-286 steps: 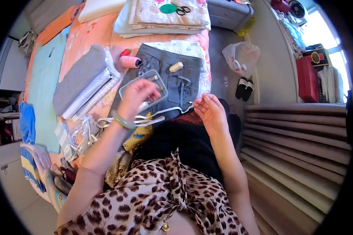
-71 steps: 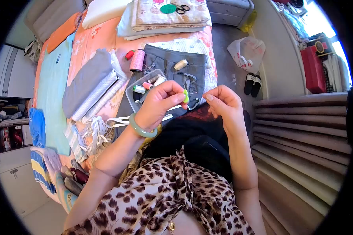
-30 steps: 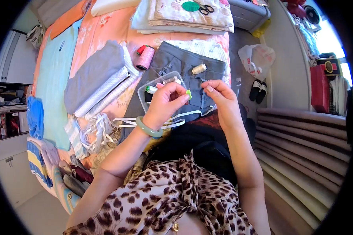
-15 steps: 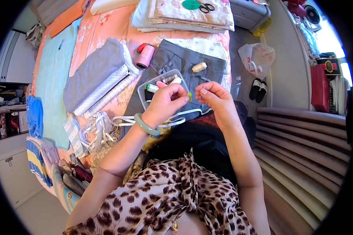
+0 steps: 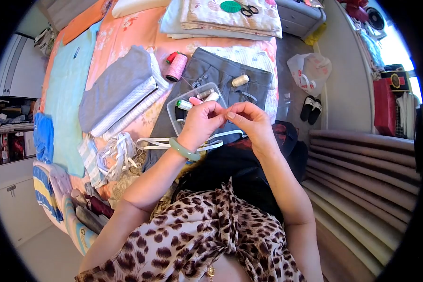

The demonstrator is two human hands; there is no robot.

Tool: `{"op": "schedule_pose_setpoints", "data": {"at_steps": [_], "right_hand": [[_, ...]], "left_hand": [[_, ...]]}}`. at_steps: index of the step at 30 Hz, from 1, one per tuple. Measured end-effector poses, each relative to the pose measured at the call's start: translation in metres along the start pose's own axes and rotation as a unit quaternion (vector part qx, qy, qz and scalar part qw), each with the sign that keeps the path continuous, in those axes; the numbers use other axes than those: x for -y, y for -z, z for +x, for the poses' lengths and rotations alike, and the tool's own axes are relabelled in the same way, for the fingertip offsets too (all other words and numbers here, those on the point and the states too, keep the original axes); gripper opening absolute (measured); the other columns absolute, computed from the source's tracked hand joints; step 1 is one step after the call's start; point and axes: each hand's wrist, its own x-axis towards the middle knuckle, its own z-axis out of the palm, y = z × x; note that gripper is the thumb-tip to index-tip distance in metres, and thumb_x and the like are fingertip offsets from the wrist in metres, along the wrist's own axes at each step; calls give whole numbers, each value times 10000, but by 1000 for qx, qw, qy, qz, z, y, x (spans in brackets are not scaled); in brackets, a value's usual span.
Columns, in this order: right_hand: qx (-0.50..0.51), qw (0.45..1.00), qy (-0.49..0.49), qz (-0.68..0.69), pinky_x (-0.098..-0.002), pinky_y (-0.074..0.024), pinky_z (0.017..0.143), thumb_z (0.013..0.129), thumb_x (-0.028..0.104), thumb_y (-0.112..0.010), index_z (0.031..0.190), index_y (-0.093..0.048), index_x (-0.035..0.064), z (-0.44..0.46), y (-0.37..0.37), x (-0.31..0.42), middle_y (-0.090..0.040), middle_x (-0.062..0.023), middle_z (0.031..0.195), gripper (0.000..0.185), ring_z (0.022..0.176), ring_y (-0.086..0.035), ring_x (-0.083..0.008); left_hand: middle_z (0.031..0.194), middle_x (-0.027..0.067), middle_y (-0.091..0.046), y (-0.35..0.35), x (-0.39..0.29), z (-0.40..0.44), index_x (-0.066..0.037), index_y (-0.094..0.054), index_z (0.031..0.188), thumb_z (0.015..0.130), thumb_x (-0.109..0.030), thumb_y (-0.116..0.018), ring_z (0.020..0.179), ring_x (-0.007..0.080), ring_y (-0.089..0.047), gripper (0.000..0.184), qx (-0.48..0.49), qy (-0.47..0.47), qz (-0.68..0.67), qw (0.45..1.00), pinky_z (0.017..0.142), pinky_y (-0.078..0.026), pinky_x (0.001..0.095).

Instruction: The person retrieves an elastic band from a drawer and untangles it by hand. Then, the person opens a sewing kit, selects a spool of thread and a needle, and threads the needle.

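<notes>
My left hand, with a pale green bangle at the wrist, is closed in a pinch. My right hand also pinches, its fingertips meeting those of the left; what lies between them is hidden. Just beyond the hands is a clear plastic box of thread spools, among them a white spool with a green end. It stands on dark grey trousers, where a cream thread spool also lies. A pink cone of thread is beside the waistband. White flat cord runs under my wrists.
Folded grey cloth and a tangle of white strips lie left on the bed. Black scissors rest on folded bedding at the back. Slippers and a white plastic bag are on the floor at right.
My hands have come together from slightly apart, fingertips now touching. The small bright green thing seen in my left pinch is now hidden. The view has shifted slightly.
</notes>
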Motion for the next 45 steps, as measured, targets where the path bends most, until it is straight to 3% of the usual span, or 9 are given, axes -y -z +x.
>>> {"op": "schedule_pose_setpoints", "data": {"at_steps": [6, 14, 20, 26, 32, 41, 45], "right_hand": [[3, 999, -27, -31, -236, -465, 794, 841, 50, -634, 927, -615, -3, 2, 7, 5, -634, -48, 911, 103, 847, -590, -105], [-2, 997, 11, -76, -209, -454, 710, 833, 55, -657, 928, -628, -18, -1, 7, 1, -637, -35, 854, 123, 784, -579, -84], [-39, 996, 12, -80, -216, -468, 724, 843, 56, -632, 967, -642, -5, -7, 17, 9, -630, -23, 843, 138, 781, -576, -80], [-7, 996, 11, -94, -237, -469, 755, 853, 63, -615, 1005, -635, -4, -9, 20, -1, -636, -42, 897, 167, 808, -587, -102], [-6, 997, 3, -71, -209, -432, 662, 833, 82, -654, 939, -631, -12, -9, 7, -5, -621, -14, 826, 144, 731, -541, -71], [-59, 981, 79, -165, -220, -377, 577, 774, 93, -691, 795, -634, 6, -10, 21, -1, -541, 10, 748, 107, 647, -468, -58], [-82, 966, 126, -210, -240, -370, 559, 745, 74, -692, 772, -628, -3, -13, 20, 8, -519, -15, 740, 104, 624, -461, -82]], "left_hand": [[693, -14, -597, 1, -6, -4, -16, -610, 811, 827, -82, -668, 634, 39, -534, 89, -15, 7, 5, 1000, 581, -438, 191], [741, -16, -603, -2, -6, -4, -25, -616, 818, 824, -87, -675, 667, 33, -531, 86, 37, 2, 64, 997, 598, -440, 191], [765, -6, -576, -4, -20, -7, -50, -608, 863, 848, -124, -652, 663, 66, -534, 87, 45, 172, -229, 957, 629, -458, 197], [761, -9, -574, -10, -17, -6, -51, -612, 870, 852, -110, -642, 656, 67, -524, 69, -5, 134, -335, 933, 644, -456, 202], [753, -14, -575, -21, -13, -6, -63, -626, 844, 833, -114, -665, 660, 64, -517, 65, -52, 83, -295, 950, 640, -443, 201], [738, -11, -558, -18, -17, -12, -70, -586, 840, 835, -94, -613, 674, 83, -523, 37, -35, 66, -275, 958, 687, -460, 242], [763, -12, -569, -12, -17, -13, -54, -595, 852, 818, -70, -620, 691, 77, -530, 45, 3, 76, -202, 976, 682, -457, 232]]}}
